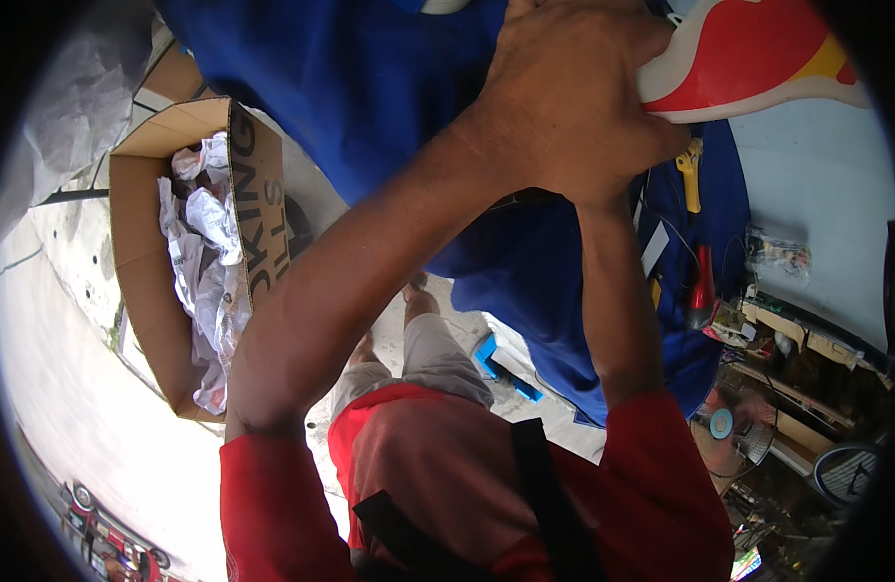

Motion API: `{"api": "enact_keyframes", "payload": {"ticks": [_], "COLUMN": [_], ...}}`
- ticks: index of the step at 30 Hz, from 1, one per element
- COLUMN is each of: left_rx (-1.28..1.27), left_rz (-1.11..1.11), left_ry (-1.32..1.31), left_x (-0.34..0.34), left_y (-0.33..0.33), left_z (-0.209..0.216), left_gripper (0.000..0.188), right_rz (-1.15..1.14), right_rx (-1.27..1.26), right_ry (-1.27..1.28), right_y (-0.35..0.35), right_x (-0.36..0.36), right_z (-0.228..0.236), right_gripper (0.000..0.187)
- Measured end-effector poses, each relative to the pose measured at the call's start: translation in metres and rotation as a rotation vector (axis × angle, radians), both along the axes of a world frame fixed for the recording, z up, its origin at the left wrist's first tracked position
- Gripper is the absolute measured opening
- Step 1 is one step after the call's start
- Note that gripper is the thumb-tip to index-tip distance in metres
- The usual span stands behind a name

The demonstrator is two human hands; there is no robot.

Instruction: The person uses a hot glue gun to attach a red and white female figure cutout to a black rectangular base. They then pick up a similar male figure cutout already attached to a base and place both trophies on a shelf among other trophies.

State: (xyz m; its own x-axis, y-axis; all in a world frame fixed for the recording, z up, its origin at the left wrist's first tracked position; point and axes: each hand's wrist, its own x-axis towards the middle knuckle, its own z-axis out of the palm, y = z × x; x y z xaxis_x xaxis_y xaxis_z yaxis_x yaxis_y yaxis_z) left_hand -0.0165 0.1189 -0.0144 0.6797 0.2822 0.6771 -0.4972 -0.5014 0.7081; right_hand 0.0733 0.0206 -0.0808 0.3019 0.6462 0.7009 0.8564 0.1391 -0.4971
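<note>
At upper right, head view: curved red-and-white piece [748, 58], apparently touching the partly curled left hand [583, 97], over blue cloth [389, 78]. Right hand [617, 175], largely hidden behind it; neither grip can be told. Risk: slippage, if held loosely

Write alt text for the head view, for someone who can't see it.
A person's left hand, at the edge of a red, white and yellow object, hides the end of the right forearm over deep-blue cloth; the grip cannot be made out. To the left, an open cardboard box holds crumpled white wrapping.
</note>
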Motion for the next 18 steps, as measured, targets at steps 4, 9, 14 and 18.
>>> {"api": "enact_keyframes", "payload": {"ticks": [4,9,14,18], "left_rx": [0.044,-0.023,0.038,0.039], "left_rz": [0.025,0.019,0.068,0.02], "left_ry": [-0.086,0.092,0.007,0.053], "left_x": [-0.001,0.005,-0.007,0.0], "left_y": [-0.001,0.002,-0.002,-0.002], "left_z": [-0.002,0.003,0.007,0.005], "left_gripper": [0.032,0.033,0.032,0.032], "right_rz": [0.0,0.018,0.032,0.021], "right_rx": [0.007,0.01,0.045,0.039], "right_ry": [0.008,0.013,0.081,0.087], "right_y": [-0.001,0.002,0.003,0.002], "right_x": [0.001,0.003,-0.007,-0.008], "right_z": [0.001,0.006,0.011,0.011], "right_gripper": [0.041,0.04,0.039,0.039]}}
